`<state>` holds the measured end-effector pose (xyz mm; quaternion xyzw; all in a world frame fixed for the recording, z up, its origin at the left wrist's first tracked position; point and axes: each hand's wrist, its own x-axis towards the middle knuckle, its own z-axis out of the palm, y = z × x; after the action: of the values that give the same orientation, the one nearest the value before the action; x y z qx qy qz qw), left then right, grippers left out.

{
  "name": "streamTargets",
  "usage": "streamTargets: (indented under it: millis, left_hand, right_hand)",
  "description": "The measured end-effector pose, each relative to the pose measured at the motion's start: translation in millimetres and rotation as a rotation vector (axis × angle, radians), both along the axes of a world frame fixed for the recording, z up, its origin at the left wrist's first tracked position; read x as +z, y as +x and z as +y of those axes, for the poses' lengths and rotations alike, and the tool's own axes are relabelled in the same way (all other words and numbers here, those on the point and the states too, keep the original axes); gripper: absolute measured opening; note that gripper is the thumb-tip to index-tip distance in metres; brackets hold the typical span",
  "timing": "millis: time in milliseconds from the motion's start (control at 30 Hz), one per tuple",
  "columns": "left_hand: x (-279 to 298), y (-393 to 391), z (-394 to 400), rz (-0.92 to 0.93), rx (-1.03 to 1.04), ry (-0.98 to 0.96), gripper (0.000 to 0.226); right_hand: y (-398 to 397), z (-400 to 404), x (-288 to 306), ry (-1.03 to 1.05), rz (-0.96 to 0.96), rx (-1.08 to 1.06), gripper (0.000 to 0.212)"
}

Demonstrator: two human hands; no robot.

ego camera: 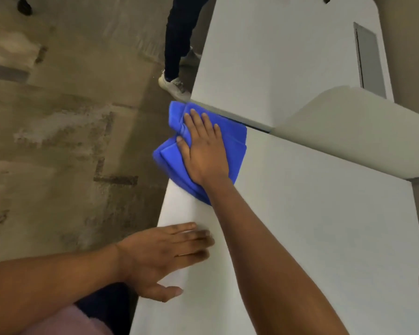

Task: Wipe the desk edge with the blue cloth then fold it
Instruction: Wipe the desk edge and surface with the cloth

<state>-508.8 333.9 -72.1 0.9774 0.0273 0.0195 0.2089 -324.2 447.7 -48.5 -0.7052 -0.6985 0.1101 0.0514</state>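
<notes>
The blue cloth (172, 160) lies bunched over the left edge of the white desk (300, 226), partly hanging past it. My right hand (203, 148) presses flat on top of the cloth, fingers spread and pointing away from me. My left hand (165, 257) rests flat on the desk edge nearer to me, fingers extended and slightly blurred, holding nothing. The part of the cloth under my right palm is hidden.
A second white desk (276, 56) adjoins beyond a dark seam. A curved grey panel (348, 131) rises on the right. Another person's leg and white shoe (174, 85) stand on the concrete floor (70, 117) beside the far desk.
</notes>
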Motion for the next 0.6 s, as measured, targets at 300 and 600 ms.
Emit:
streamTargets:
  millis: [300, 600]
  left_hand:
    - [-8.7, 0.2, 10.2, 0.009, -0.135, 0.040, 0.089]
    - [-3.0, -1.8, 13.6, 0.083, -0.175, 0.097, 0.088]
  right_hand:
    - [57.0, -10.6, -5.7, 0.013, 0.137, 0.153, 0.055]
    - [21.6, -48.8, -16.2, 0.036, 0.013, -0.576, 0.068]
